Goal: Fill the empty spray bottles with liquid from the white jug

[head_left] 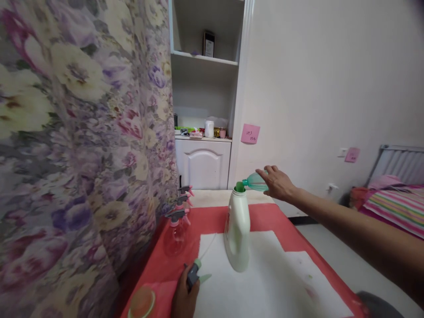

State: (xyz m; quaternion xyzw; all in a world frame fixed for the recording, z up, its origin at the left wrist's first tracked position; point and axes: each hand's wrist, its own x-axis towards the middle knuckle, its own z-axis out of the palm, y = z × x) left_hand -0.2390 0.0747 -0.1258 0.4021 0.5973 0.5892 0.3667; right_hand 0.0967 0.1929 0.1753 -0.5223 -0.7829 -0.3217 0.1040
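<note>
My right hand (277,183) grips a small green bottle (255,181) tipped sideways, its mouth at the green neck of a tall white jug (237,232). The jug stands upright on a white cloth (271,282) over a red table (212,221). My left hand (184,295) rests near the table's front edge, closed round a grey-and-green spray trigger head (195,272) with its thin tube trailing toward the jug.
Pink spray bottles (177,229) stand in a row along the table's left side beside a floral curtain (82,145). A round peach lid (141,302) lies front left. A white cabinet (202,163) with shelf clutter stands behind; a striped bed (394,205) is at right.
</note>
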